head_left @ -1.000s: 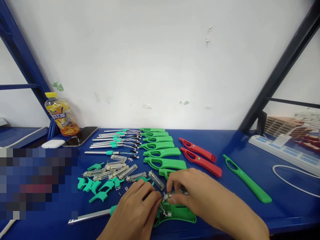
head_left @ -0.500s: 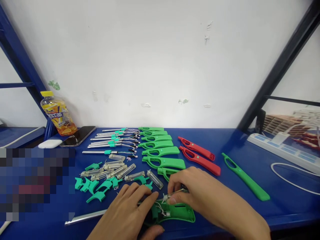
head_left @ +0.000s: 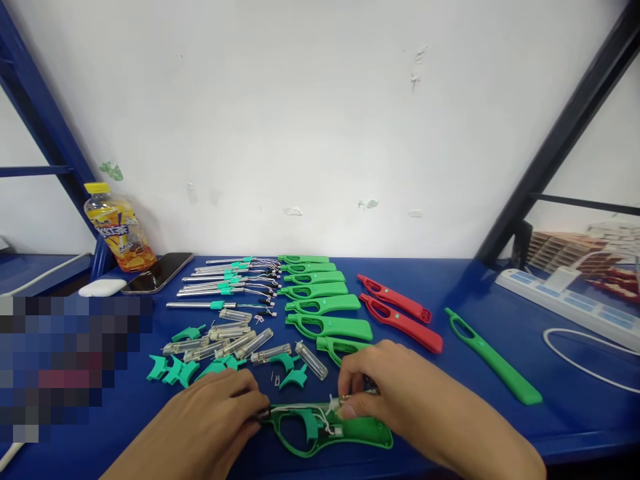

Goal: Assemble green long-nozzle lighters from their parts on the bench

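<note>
R hand [head_left: 370, 380]: thumb + index pinched tog. on a clear lighter fuel tank [head_left: 334, 404] w/ white valve end pointing L; rest of tank mostly hidden by fingers. Right under that pinch: open green lighter shell half [head_left: 360, 433], hollow side up on blue tabletop [head_left: 430, 413]. Teal trigger [head_left: 311, 424] sits in shell, just L of the pinch; white wires [head_left: 324, 419] run btwn trigger & valve area. L hand [head_left: 215, 413]: fingers bent over shell's nose end, L of the R pinch; thumb hidden, so can't tell if clamped or just resting.

Beyond R pinch, slightly L: spare fuel tank [head_left: 311, 360], loose teal triggers [head_left: 293, 378], more tanks past L hand. Farther back: metal lighter tubes [head_left: 196, 305] w/ wires, then green shell row [head_left: 330, 327], nearest one part-covered by R hand. Back & R of pinch: 2 red shells [head_left: 405, 321]; farther R, lone green shell [head_left: 495, 363] + power strip [head_left: 570, 300].
</note>
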Demonstrator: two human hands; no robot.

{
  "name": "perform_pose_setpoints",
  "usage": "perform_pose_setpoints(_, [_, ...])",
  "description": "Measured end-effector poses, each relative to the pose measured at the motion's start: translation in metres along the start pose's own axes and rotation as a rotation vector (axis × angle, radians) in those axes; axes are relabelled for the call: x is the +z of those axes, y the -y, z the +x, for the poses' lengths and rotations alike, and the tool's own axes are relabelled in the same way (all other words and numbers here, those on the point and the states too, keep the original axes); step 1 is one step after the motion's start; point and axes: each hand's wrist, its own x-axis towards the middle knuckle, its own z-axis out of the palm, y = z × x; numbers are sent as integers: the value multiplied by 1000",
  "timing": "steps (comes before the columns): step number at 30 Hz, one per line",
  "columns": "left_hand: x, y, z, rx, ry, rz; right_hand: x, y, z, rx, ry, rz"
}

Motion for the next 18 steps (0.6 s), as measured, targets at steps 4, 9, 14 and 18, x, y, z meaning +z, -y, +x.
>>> perform_pose_setpoints(4, [4,2,0,-43,81,-75,0,1,0,-5,3,6])
perform_pose_setpoints(9, [3,6,5,-123,205,-217,-2,4,-1,-2,4,19])
perform_pose_setpoints(14, [3,7,7,-120,234,-233,0,4,1,11,2,16])
perform_pose_setpoints(18, [3,5,9,-107,244,-198,2,2,2,17,2,13])
